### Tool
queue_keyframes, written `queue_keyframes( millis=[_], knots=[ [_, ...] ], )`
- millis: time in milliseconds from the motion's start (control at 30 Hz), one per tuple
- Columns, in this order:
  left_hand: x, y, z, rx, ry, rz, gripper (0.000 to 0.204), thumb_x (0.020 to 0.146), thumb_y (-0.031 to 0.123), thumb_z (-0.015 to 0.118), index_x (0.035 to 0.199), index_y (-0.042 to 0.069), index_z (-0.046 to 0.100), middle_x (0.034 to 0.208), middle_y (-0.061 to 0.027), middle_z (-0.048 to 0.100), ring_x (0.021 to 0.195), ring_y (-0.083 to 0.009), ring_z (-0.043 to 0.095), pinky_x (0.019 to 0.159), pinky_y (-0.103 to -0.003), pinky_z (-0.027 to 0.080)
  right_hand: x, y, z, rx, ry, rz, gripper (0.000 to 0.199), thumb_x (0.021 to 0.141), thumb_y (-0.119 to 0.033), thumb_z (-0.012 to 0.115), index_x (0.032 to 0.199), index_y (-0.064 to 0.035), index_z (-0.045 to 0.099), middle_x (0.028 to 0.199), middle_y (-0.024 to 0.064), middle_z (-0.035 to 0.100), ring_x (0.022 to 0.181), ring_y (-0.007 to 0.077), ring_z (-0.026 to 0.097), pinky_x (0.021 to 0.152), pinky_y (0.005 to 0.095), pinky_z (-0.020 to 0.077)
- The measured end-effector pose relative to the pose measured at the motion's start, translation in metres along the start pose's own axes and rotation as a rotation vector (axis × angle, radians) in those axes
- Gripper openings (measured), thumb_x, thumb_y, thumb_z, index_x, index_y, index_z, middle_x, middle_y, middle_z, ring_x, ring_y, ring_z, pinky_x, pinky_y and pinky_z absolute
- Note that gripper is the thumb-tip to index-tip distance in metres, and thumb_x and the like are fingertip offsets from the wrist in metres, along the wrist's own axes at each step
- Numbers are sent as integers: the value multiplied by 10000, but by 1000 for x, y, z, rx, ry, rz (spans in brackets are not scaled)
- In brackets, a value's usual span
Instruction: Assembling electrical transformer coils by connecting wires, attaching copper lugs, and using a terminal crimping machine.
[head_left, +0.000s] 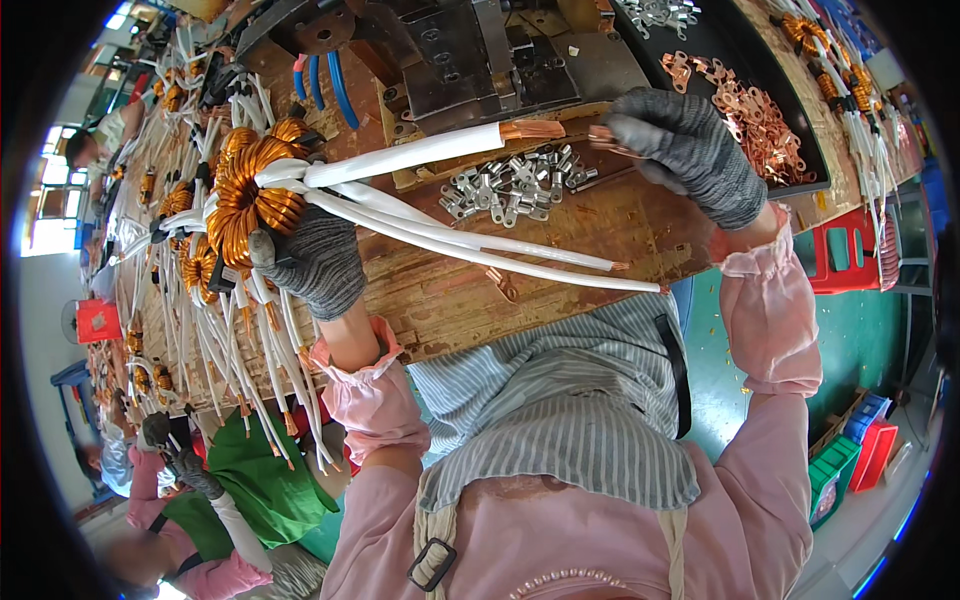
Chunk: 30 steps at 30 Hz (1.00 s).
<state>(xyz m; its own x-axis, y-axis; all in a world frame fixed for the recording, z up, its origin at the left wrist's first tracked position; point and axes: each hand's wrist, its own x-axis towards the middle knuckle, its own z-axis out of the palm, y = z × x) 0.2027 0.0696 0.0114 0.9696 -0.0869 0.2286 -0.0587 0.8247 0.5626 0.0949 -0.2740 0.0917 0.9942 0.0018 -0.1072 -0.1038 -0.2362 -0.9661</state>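
My left hand point(315, 262), in a grey knit glove, is closed around a toroidal coil point(250, 195) of copper wire at the left of the bench. Several white-sleeved leads run rightward from the coil. The thickest lead point(410, 155) ends in a bare copper strand bundle point(535, 130). Just right of that end, my gloved right hand point(685, 150) pinches a small copper terminal lug point(610, 140); the fingers partly cover it, and I cannot tell whether there is more than one. A small gap separates the lug from the bare strands.
A dark metal press point(490, 75) stands behind the leads. Silver lugs point(515, 185) lie piled before it. At right, a black tray point(815, 190) holds copper lugs point(755, 125). More coils point(195, 265) crowd the left. A co-worker's gloved hand point(195, 470) shows lower left, a red stool point(845, 250) right.
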Motion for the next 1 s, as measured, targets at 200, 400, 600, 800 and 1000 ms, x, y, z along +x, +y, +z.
queue_keyframes(
  millis=[200,400,600,800,1000],
  knots=[
    [-1,-3,11,67,76,14,756,651,465,634,1199,-3,405,1162,-186,480,1072,-322,459,931,-441,365,9,14,16,13,-25,-326,248,837,-170,566,1056,-54,582,735,38,606,606,66,555,526,188,462],
    [0,-1,5,48,68,-11,757,652,453,632,1209,-1,395,1168,-191,473,1060,-332,468,914,-451,380,10,4,26,-49,10,-407,234,851,-149,541,1059,-50,580,767,36,609,633,64,556,560,190,477],
    [-1,-2,15,70,48,32,728,663,423,636,1219,21,395,1175,-181,469,1062,-330,468,922,-463,369,13,9,22,34,-82,-425,227,854,-146,537,1054,-50,583,779,41,606,640,57,549,576,186,476],
    [0,2,22,224,-21,77,706,677,376,647,1229,29,377,1194,-154,455,1095,-304,444,949,-469,336,26,8,21,165,-87,-311,240,856,-166,532,1044,-26,582,726,40,581,628,82,552,557,198,467],
    [6,14,21,372,-76,109,721,682,348,646,1245,13,346,1212,-162,438,1109,-314,432,984,-470,292,43,13,24,276,-78,-309,240,848,-171,547,1038,-30,586,746,62,606,637,94,573,566,209,481]
  ],
)
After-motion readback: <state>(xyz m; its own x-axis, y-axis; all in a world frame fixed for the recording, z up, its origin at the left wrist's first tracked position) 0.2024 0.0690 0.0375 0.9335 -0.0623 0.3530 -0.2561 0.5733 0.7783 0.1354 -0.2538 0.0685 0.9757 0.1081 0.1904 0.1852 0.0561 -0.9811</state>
